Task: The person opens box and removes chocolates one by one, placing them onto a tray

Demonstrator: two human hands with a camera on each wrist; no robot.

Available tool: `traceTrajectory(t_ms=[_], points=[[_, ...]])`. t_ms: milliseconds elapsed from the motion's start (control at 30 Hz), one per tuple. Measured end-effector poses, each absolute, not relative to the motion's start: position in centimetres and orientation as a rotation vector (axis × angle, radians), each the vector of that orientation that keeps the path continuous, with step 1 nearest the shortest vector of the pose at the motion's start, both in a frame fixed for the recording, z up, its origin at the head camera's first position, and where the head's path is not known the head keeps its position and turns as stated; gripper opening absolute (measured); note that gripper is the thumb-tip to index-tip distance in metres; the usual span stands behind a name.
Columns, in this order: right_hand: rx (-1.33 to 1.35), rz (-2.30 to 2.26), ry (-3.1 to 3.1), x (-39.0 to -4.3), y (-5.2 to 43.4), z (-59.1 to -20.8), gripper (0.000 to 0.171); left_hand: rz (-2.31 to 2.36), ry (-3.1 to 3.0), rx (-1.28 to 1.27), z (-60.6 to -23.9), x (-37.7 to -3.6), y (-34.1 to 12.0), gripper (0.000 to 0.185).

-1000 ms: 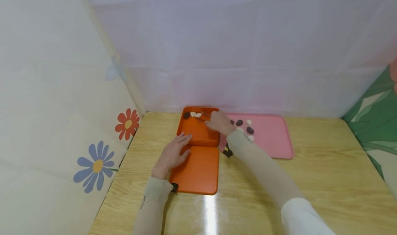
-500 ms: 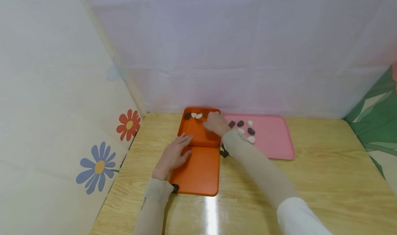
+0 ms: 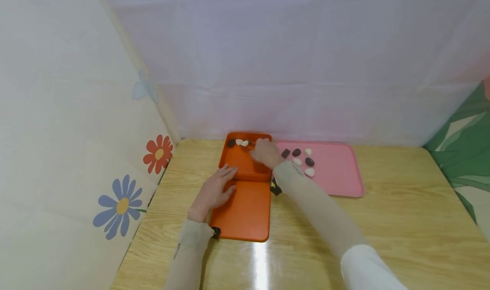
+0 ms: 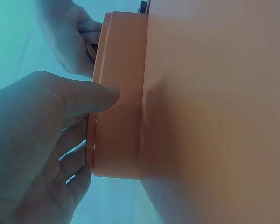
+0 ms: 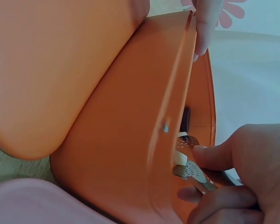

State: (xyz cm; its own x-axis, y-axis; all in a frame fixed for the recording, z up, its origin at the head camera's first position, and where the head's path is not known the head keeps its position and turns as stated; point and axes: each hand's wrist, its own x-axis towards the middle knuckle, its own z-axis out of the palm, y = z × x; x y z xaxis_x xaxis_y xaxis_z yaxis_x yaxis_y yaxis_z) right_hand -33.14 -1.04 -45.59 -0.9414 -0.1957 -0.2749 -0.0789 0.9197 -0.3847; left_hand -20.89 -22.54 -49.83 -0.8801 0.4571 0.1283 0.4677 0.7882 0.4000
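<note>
An orange lidded box (image 3: pixel 250 177) stands with its lid (image 3: pixel 245 211) folded out flat toward me. My right hand (image 3: pixel 266 153) reaches over the box's right side, thumb and fingers gripping metal tongs (image 5: pixel 191 169) with perforated ends. Between those ends, inside the box, is a white pebble-like piece (image 5: pixel 180 158). A second white piece (image 3: pixel 239 142) and a dark piece (image 3: pixel 231 143) lie left of it along the back. My left hand (image 3: pixel 212 192) rests at the box's front left corner, fingers extended over the rim, thumb by the front wall. The box's front wall partly hides the tongs in the right wrist view.
A pink tray (image 3: pixel 337 171) sits right beside the box, bearing several dark and white pieces (image 3: pixel 309 172). White sheeting rises behind the wooden table (image 3: pixel 398 205), and a flower-printed sheet (image 3: pixel 122 206) borders its left edge.
My right hand has drawn slightly left and then stays nearly still, the tongs staying by the white pieces inside the box. My left hand keeps its place.
</note>
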Motion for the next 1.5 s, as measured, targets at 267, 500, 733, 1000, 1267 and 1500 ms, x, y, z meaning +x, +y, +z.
traceTrajectory(t_ms=[267,500,733,1000,1267,1500], points=[[-0.18,-0.625,2.763,-33.0,-0.6,-45.3,0.035,-0.681,-2.941,-0.76,-49.7,-21.0,-22.3,0.061],[-0.233,-0.654,2.804,-32.3,-0.3,-45.0,0.04,-0.666,-2.951,-0.753,-49.9,-21.0,-22.5,0.061],[-0.293,-0.6,2.838,-31.2,0.2,-44.2,0.054,-0.669,-2.944,-0.753,-50.2,-21.0,-22.6,0.061],[-0.252,-0.757,2.754,-30.3,1.6,-43.6,0.05,-0.675,-2.943,-0.761,-50.2,-21.2,-22.7,0.061],[-0.287,-0.89,2.693,-29.0,3.6,-43.6,0.051,-0.668,-2.932,-0.781,-50.4,-21.1,-22.7,0.062],[-0.35,-0.89,2.752,-27.9,5.1,-43.0,0.028,-0.668,-2.933,-0.774,-50.5,-21.3,-22.7,0.062]])
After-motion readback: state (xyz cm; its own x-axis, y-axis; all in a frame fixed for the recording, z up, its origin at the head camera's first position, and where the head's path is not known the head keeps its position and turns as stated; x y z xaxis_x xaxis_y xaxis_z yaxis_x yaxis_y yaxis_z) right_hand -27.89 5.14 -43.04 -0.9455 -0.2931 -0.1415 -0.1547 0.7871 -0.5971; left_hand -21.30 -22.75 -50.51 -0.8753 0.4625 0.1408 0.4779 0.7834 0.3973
